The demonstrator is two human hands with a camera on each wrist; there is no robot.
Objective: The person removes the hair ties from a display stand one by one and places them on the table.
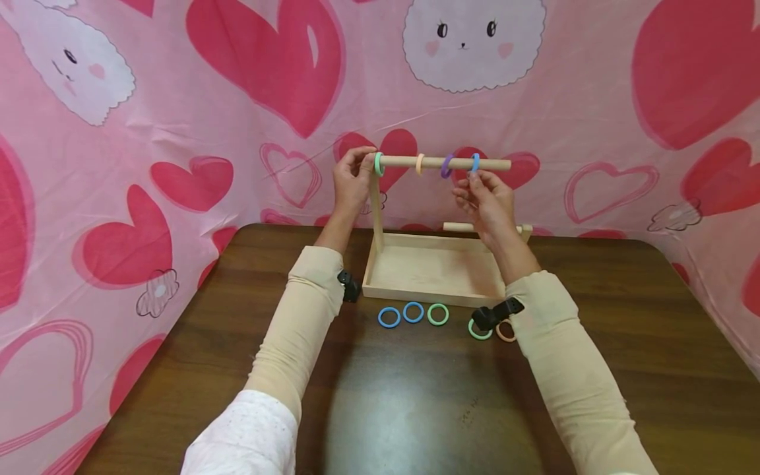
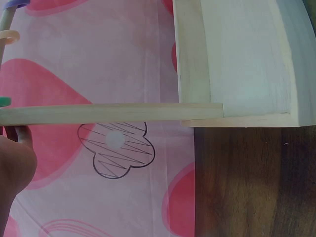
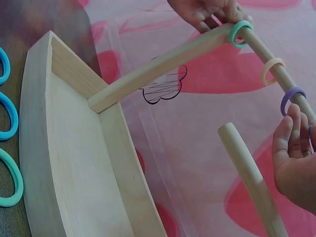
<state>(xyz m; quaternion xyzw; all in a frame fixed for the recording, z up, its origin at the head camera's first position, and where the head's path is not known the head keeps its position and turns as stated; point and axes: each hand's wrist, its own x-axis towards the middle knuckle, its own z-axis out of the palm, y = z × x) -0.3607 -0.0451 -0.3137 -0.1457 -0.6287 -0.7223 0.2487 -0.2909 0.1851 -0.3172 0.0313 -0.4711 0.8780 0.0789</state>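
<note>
My right hand pinches a blue ring that hangs round the upper rod of a wooden stand, toward the rod's free end. Farther in on the same rod hang a purple ring, a peach ring and a green ring. The green one sits at the corner where rod and upright post meet. At that corner my left hand grips the stand, its fingertips right beside the green ring. In the right wrist view, the fingers of the right hand cover most of the blue ring.
A shallow wooden tray forms the stand's base, with a shorter, lower rod on its right. In front of it on the brown table lie several loose rings, including a blue ring. A pink patterned cloth hangs behind.
</note>
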